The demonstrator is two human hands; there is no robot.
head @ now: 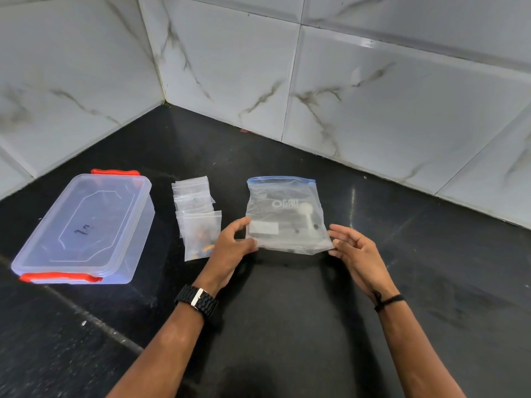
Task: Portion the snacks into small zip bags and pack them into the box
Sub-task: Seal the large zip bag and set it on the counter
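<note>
A large clear zip bag (284, 214) with a blue seal lies on the black counter (287, 311), with a white item and small dark pieces inside. My left hand (232, 248) touches its near left corner with thumb and fingers spread around the edge. My right hand (356, 251) hovers at the near right corner, fingers relaxed and just touching the plastic. A pile of several small zip bags (198, 214) lies to the left; the nearest one holds a few orange-brown snack bits. Further left stands a clear plastic box (86, 231) with its lid on and red clips.
White marble-look tiled walls (258, 67) meet in a corner behind the counter. A black watch sits on my left wrist and a thin black band on my right wrist.
</note>
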